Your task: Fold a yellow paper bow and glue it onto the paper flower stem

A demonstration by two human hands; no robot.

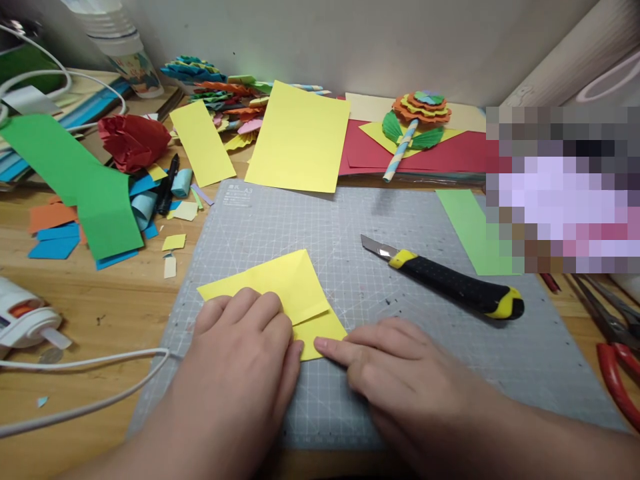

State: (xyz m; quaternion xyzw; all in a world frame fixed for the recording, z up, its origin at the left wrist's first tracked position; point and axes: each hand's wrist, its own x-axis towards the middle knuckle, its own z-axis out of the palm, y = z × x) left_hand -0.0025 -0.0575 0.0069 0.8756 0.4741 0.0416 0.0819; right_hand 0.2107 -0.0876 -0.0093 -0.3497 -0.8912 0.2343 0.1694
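A folded sheet of yellow paper [273, 283] lies on the grey cutting mat [310, 227], one flap turned over and its crease running toward the near edge. My left hand [240, 360] is closed with curled fingers on the left part of the paper and covers that side. At the paper's near right edge, my right hand [400, 360] touches it with a pointing index finger; its other fingers are bent in and the thumb is mostly hidden. Right of the paper rests a black and yellow utility knife [450, 280], blade out and pointing left.
Yellow sheets [305, 140] and a paper flower [420, 127] lie along the back. Green paper [85, 180] and scraps cover the left side. A glue gun [30, 320] with a white cable sits at left, red-handled scissors [620, 367] at right. A blurred patch hides the upper right.
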